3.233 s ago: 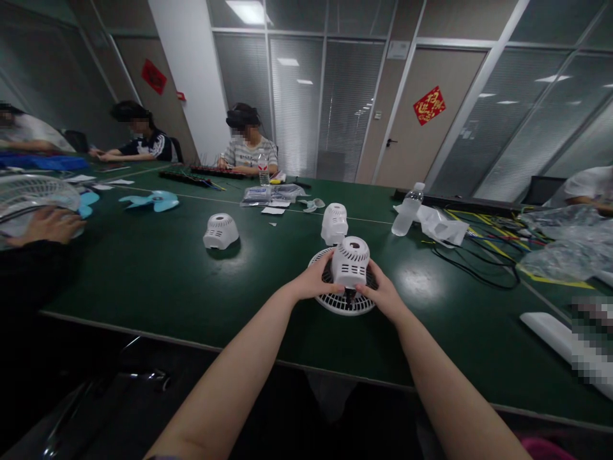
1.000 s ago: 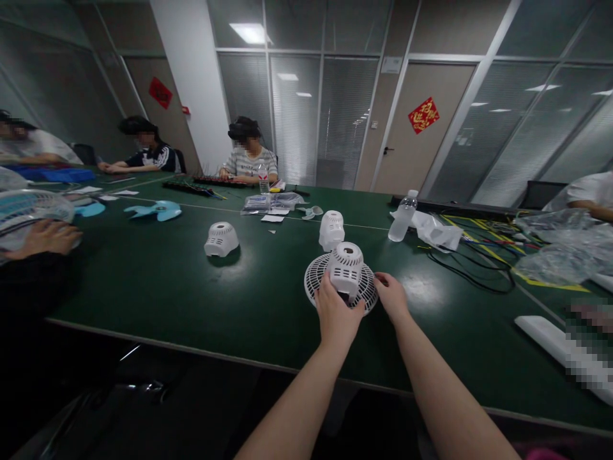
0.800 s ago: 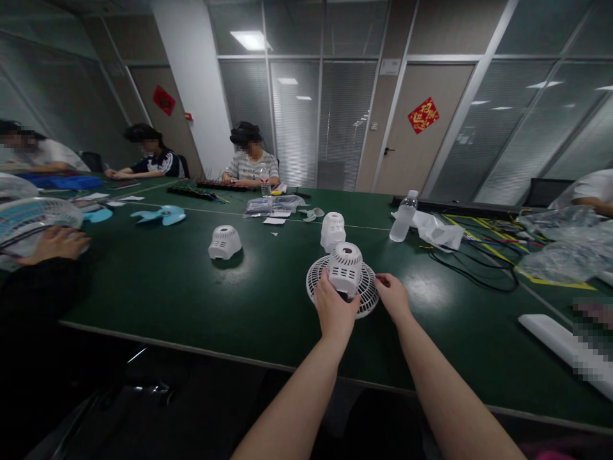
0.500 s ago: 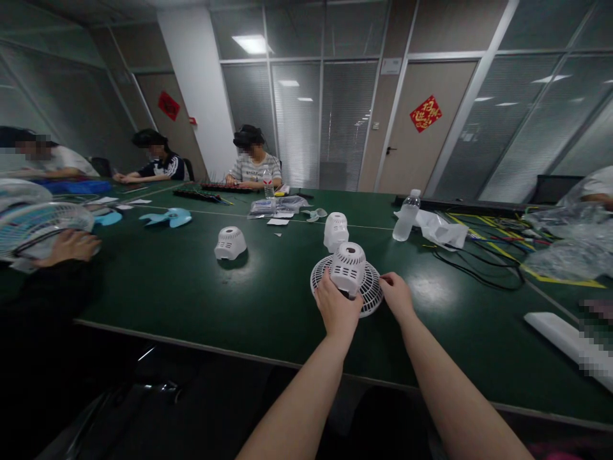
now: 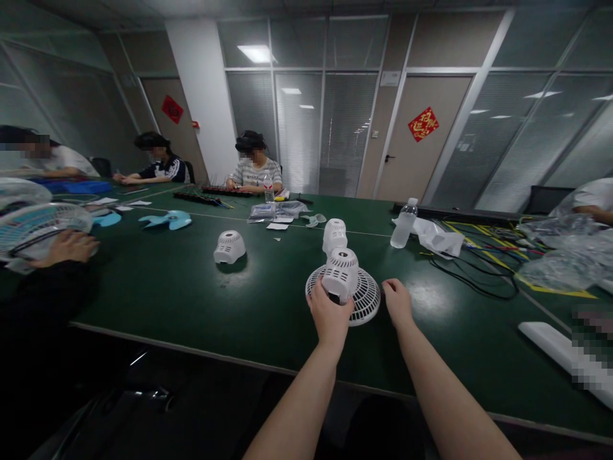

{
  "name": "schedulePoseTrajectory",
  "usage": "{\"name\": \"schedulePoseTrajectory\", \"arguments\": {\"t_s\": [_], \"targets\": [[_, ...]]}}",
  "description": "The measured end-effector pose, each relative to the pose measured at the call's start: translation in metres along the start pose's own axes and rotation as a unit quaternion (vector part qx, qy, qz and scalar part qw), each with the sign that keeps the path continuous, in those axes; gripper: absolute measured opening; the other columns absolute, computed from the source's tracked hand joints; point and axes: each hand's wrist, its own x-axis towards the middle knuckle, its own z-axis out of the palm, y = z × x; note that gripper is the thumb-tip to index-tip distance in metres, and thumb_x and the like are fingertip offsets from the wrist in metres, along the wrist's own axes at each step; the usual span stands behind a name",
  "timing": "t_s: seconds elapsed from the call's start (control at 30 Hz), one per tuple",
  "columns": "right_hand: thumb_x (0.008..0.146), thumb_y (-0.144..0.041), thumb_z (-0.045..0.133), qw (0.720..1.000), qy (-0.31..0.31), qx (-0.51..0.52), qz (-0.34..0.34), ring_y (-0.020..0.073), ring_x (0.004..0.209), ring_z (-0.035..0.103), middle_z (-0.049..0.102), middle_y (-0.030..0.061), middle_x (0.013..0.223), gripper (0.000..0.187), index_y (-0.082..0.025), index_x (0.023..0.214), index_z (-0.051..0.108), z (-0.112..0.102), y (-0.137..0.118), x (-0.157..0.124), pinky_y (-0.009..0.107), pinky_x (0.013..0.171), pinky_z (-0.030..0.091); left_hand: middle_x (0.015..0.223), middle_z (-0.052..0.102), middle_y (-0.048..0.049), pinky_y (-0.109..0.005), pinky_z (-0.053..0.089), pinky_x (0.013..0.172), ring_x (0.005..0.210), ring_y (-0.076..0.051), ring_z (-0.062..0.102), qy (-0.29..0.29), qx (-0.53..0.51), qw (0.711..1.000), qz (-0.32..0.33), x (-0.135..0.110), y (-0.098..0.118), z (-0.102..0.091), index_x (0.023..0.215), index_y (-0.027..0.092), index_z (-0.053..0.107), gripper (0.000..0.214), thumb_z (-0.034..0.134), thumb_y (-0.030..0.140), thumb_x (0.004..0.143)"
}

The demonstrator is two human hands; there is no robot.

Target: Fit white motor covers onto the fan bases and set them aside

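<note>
My left hand [image 5: 329, 319] is wrapped round the lower side of a white fan motor housing [image 5: 341, 273], which has rows of slots and a hole in its top. The housing is on a round white fan grille [image 5: 368, 295] with its spokes spread toward the table. Just right of the grille's rim, apart from it, my right hand [image 5: 397, 303] has its fingers pressed together. What they pinch, if anything, is too small to make out. Behind the grille stands a second white housing [image 5: 334, 234], and a third housing [image 5: 230, 248] sits farther left.
Blue fan blades [image 5: 167, 220] lie at the left, near a co-worker's hand [image 5: 69, 249] on a fan. A water bottle [image 5: 405, 223], white plastic wrap [image 5: 438, 237] and black cables [image 5: 472, 281] are at the right. Plastic bags [image 5: 275, 211] lie farther back.
My right hand has come away from the grille's rim, leaving a small gap. The held housing and grille have shifted slightly left and down in the view, which itself has tilted a little.
</note>
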Motion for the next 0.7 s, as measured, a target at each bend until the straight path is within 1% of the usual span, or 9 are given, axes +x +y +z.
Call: {"name": "schedulePoseTrajectory", "arguments": {"t_s": [0.13,0.2,0.27,0.33,0.4,0.47,0.53,0.6,0.7], "targets": [[0.078,-0.046,0.049,1.0,0.001,0.018,0.005,0.0266,0.08,0.066,0.072,0.0046,0.081,0.029,-0.024,0.081,0.066,0.002,0.005,0.001,0.035,0.071,0.046,0.137,0.052,-0.0174,-0.058,0.035,0.115,0.137,-0.036,0.044,0.02,-0.021,1.0,0.008,0.003,-0.011,-0.014,0.14,0.026,0.039,0.082,0.081,0.03,0.069],[0.079,-0.047,0.049,1.0,-0.005,0.026,0.009,0.0262,0.08,0.067,0.071,0.0043,0.081,0.029,-0.024,0.083,0.067,0.003,0.008,0.002,0.034,0.069,0.047,0.135,0.052,-0.0173,-0.057,0.04,0.111,0.133,-0.036,0.048,0.041,-0.022,0.999,0.018,0.008,-0.018,-0.027,0.14,0.026,0.04,0.083,0.081,0.031,0.068],[0.08,-0.047,0.05,0.999,-0.011,0.034,0.015,0.0257,0.079,0.067,0.071,0.0039,0.081,0.03,-0.024,0.086,0.067,0.003,0.011,0.003,0.034,0.067,0.047,0.133,0.053,-0.0169,-0.055,0.044,0.108,0.128,-0.036,0.052,0.072,-0.006,0.997,0.028,0.017,-0.026,-0.045,0.139,0.025,0.042,0.083,0.081,0.032,0.067],[0.08,-0.048,0.051,0.999,-0.019,0.04,0.02,0.0252,0.078,0.067,0.071,0.0035,0.082,0.029,-0.024,0.087,0.067,0.004,0.014,0.004,0.033,0.067,0.048,0.129,0.056,-0.0163,-0.052,0.047,0.104,0.122,-0.035,0.056,0.116,0.03,0.992,0.035,0.029,-0.036,-0.069,0.137,0.022,0.045,0.082,0.082,0.035,0.064],[0.08,-0.047,0.052,0.998,-0.024,0.044,0.022,0.0247,0.078,0.067,0.071,0.0033,0.082,0.029,-0.024,0.088,0.068,0.005,0.016,0.005,0.034,0.068,0.048,0.124,0.058,-0.0154,-0.051,0.049,0.102,0.117,-0.035,0.058,0.166,0.074,0.983,0.033,0.045,-0.05,-0.098,0.134,0.019,0.048,0.083,0.083,0.039,0.061],[0.08,-0.046,0.052,0.998,-0.027,0.048,0.024,0.0243,0.078,0.067,0.071,0.0032,0.082,0.028,-0.024,0.088,0.068,0.006,0.017,0.006,0.034,0.07,0.048,0.121,0.06,-0.0136,-0.05,0.051,0.098,0.11,-0.034,0.061,0.205,0.107,0.972,0.025,0.063,-0.069,-0.13,0.133,0.018,0.049,0.085,0.084,0.043,0.059],[0.08,-0.046,0.052,0.998,-0.029,0.052,0.028,0.0241,0.078,0.067,0.071,0.0034,0.083,0.028,-0.024,0.089,0.068,0.007,0.018,0.006,0.034,0.07,0.048,0.125,0.059,-0.0135,-0.048,0.051,0.098,0.11,-0.033,0.061,0.247,0.14,0.959,0.022,0.08,-0.091,-0.163,0.135,0.017,0.048,0.091,0.084,0.045,0.057],[0.08,-0.046,0.053,0.997,-0.033,0.054,0.032,0.0238,0.077,0.067,0.071,0.0037,0.084,0.029,-0.024,0.09,0.068,0.007,0.018,0.006,0.034,0.069,0.048,0.126,0.059,-0.0145,-0.048,0.051,0.097,0.111,-0.034,0.061,0.267,0.184,0.946,0.015,0.095,-0.115,-0.194,0.135,0.016,0.048,0.093,0.084,0.049,0.056],[0.081,-0.046,0.053,0.997,-0.038,0.054,0.038,0.0236,0.077,0.067,0.071,0.0038,0.086,0.029,-0.024,0.09,0.068,0.006,0.018,0.005,0.034,0.067,0.048,0.127,0.059,-0.0149,-0.05,0.051,0.097,0.111,-0.035,0.061,0.283,0.237,0.929,-0.017,0.114,-0.148,-0.236,0.136,0.016,0.048,0.095,0.083,0.052,0.055]]}}
